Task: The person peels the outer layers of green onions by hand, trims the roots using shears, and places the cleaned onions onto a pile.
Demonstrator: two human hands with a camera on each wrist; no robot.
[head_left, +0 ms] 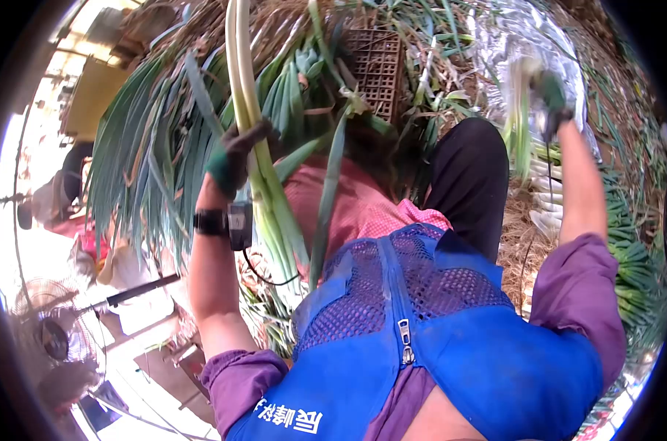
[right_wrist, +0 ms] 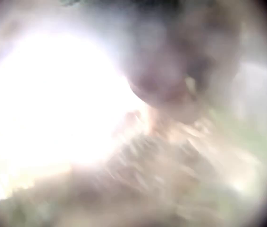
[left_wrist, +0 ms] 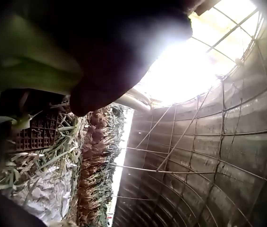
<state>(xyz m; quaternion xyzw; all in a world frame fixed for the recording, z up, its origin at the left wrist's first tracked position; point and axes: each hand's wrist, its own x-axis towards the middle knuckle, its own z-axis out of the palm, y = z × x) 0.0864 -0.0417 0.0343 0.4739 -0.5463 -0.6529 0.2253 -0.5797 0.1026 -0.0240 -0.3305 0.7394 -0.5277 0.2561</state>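
My gloved left hand [head_left: 238, 151] grips long green onions [head_left: 256, 140], their white shanks pointing up and green leaves hanging beside the vest. In the left wrist view the same hand [left_wrist: 110, 71] is a dark shape close to the lens, with a green leaf [left_wrist: 29, 75] beside it. Out to the right, my gloved right hand [head_left: 549, 92] is blurred by motion and holds a strip of pale green onion leaves [head_left: 521, 125] hanging down. The right wrist view is smeared and overexposed, with the hand [right_wrist: 171, 71] only a dim shape.
A large heap of green onions [head_left: 139, 158] lies at the left. Behind it stands a brown plastic crate [head_left: 374, 70]. Silvery sheeting [head_left: 495, 37] is spread at the back right, with onion bundles [head_left: 631, 272] along the right edge. A fan [head_left: 54, 338] stands lower left.
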